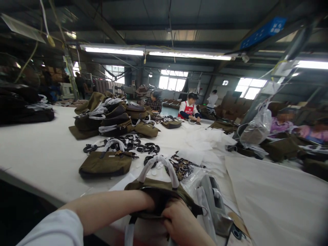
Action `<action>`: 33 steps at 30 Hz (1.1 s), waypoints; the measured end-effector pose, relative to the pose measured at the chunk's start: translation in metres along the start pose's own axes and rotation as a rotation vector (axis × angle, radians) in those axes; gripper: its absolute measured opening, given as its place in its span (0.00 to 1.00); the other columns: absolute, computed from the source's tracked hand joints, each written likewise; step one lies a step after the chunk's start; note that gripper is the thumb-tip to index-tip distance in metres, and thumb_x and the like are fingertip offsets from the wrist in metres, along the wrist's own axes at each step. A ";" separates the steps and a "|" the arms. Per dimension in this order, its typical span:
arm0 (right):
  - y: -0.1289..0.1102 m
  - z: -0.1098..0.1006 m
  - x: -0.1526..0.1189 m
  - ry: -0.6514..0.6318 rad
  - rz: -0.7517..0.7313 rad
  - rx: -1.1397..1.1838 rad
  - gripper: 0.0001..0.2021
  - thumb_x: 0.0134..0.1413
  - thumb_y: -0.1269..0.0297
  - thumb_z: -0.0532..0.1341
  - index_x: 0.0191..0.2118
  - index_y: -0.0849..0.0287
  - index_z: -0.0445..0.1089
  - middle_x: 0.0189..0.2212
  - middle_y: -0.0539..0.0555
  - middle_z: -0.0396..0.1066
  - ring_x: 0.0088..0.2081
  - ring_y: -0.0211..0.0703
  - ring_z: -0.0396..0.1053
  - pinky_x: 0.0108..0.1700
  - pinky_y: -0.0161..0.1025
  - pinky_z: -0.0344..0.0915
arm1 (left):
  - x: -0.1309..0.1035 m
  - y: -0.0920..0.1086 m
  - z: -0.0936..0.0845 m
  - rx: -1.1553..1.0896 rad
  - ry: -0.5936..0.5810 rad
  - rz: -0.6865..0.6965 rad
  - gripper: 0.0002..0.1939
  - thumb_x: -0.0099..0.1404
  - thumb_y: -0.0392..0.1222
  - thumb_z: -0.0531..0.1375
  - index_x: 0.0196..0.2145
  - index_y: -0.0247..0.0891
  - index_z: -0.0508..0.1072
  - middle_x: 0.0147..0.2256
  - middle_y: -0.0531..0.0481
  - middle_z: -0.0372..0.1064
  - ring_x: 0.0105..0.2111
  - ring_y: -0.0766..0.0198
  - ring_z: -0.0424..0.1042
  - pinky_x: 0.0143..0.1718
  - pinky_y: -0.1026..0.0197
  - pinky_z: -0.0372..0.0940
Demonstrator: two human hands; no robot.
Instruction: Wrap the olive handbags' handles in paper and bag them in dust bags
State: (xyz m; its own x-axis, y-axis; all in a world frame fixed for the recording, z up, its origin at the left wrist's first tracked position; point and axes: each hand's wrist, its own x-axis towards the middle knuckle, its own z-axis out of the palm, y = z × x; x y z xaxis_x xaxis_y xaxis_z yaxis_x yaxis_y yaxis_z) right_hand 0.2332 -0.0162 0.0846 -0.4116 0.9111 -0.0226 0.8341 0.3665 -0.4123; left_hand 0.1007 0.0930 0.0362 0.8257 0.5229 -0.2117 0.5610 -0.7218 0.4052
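An olive-green handbag with dark trim stands open in front of me at the table's near edge. White wrapping covers its raised handle; another wrapped handle hangs down on my side. My left hand reaches into the bag's mouth, so its fingers are hidden inside. With bent fingers, my right hand grips the bag's near rim. Just left of it on the table sits a second olive handbag, upright, its handle wrapped too.
Beyond lie black coiled straps, a pile of olive bags and a patterned heap of small parts. A grey tape dispenser stands close on the right, near white sheets. Several people work around the table, one in a red apron.
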 end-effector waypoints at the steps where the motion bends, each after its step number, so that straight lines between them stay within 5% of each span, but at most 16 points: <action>1: 0.002 -0.003 -0.001 0.005 0.007 0.027 0.10 0.49 0.69 0.58 0.27 0.57 0.78 0.33 0.52 0.77 0.41 0.43 0.70 0.47 0.37 0.59 | -0.005 0.003 -0.007 0.021 -0.034 0.012 0.23 0.59 0.32 0.57 0.52 0.40 0.76 0.57 0.46 0.69 0.59 0.49 0.65 0.59 0.56 0.58; 5: 0.010 -0.020 -0.004 0.041 0.015 0.129 0.11 0.51 0.71 0.57 0.27 0.57 0.77 0.31 0.50 0.76 0.36 0.40 0.70 0.42 0.36 0.60 | -0.036 0.015 -0.053 0.113 -0.122 0.018 0.17 0.60 0.46 0.59 0.44 0.38 0.78 0.43 0.40 0.77 0.43 0.47 0.75 0.47 0.51 0.68; 9: 0.017 -0.032 -0.006 0.077 -0.076 0.225 0.10 0.54 0.70 0.58 0.30 0.55 0.77 0.32 0.49 0.76 0.40 0.40 0.70 0.44 0.35 0.58 | -0.070 0.027 -0.095 0.127 0.072 0.073 0.17 0.65 0.50 0.54 0.40 0.37 0.76 0.40 0.40 0.75 0.40 0.51 0.74 0.43 0.55 0.68; 12: 0.023 -0.033 -0.008 0.079 -0.045 0.243 0.09 0.53 0.71 0.59 0.28 0.56 0.76 0.32 0.48 0.76 0.39 0.39 0.70 0.43 0.34 0.58 | -0.094 0.023 -0.103 -0.087 0.209 0.106 0.16 0.68 0.50 0.52 0.42 0.39 0.74 0.41 0.45 0.73 0.42 0.57 0.72 0.46 0.58 0.67; 14: 0.027 -0.032 -0.009 0.080 -0.002 0.242 0.09 0.52 0.71 0.60 0.25 0.58 0.75 0.28 0.48 0.74 0.34 0.37 0.69 0.40 0.33 0.58 | -0.106 0.010 -0.100 -0.322 0.384 0.048 0.19 0.69 0.54 0.49 0.42 0.39 0.72 0.39 0.47 0.72 0.38 0.59 0.72 0.41 0.60 0.69; 18: 0.029 -0.031 -0.010 0.056 -0.024 0.227 0.10 0.54 0.69 0.61 0.23 0.58 0.73 0.24 0.47 0.70 0.30 0.35 0.66 0.37 0.32 0.58 | -0.110 -0.041 -0.085 -0.811 1.019 -0.192 0.25 0.65 0.65 0.50 0.36 0.38 0.66 0.35 0.48 0.70 0.32 0.60 0.72 0.31 0.61 0.71; 20: 0.027 -0.031 -0.009 0.049 -0.038 0.214 0.11 0.56 0.68 0.60 0.24 0.58 0.74 0.25 0.48 0.71 0.31 0.36 0.67 0.37 0.33 0.58 | -0.104 -0.069 -0.075 -0.980 1.229 -0.344 0.25 0.62 0.66 0.54 0.35 0.39 0.64 0.33 0.48 0.70 0.30 0.59 0.73 0.31 0.59 0.71; 22: 0.025 -0.031 -0.007 0.054 -0.034 0.199 0.11 0.57 0.67 0.59 0.26 0.58 0.75 0.26 0.49 0.72 0.32 0.37 0.68 0.39 0.33 0.58 | -0.095 -0.093 -0.062 -1.087 1.189 -0.486 0.25 0.60 0.66 0.54 0.36 0.38 0.64 0.31 0.49 0.70 0.29 0.59 0.73 0.31 0.58 0.71; 27: 0.020 -0.030 -0.007 0.052 -0.007 0.183 0.10 0.57 0.67 0.59 0.29 0.56 0.77 0.30 0.49 0.74 0.36 0.39 0.70 0.42 0.35 0.60 | -0.086 -0.114 -0.036 -0.957 0.632 -0.601 0.28 0.58 0.67 0.54 0.30 0.36 0.67 0.26 0.47 0.71 0.28 0.56 0.74 0.31 0.56 0.70; 30: 0.017 -0.031 -0.007 0.048 0.011 0.174 0.08 0.55 0.67 0.60 0.31 0.55 0.78 0.40 0.51 0.75 0.43 0.41 0.69 0.48 0.36 0.60 | -0.094 -0.093 -0.049 -0.777 0.558 -0.493 0.27 0.57 0.65 0.57 0.33 0.34 0.73 0.35 0.40 0.75 0.41 0.48 0.74 0.41 0.53 0.69; 33: 0.014 -0.031 -0.005 0.055 0.019 0.162 0.08 0.55 0.67 0.61 0.32 0.54 0.79 0.47 0.52 0.74 0.48 0.44 0.68 0.53 0.38 0.59 | -0.100 -0.054 -0.076 -0.473 0.418 -0.189 0.28 0.65 0.62 0.51 0.51 0.38 0.71 0.51 0.42 0.71 0.51 0.51 0.69 0.50 0.56 0.64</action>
State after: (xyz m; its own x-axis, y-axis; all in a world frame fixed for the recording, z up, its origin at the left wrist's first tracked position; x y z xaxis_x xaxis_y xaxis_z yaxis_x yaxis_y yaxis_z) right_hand 0.2580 -0.0097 0.1071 -0.3714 0.9283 0.0165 0.7697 0.3178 -0.5537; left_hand -0.0168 0.1140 0.1031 0.5695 0.8219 0.0066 0.5294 -0.3729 0.7620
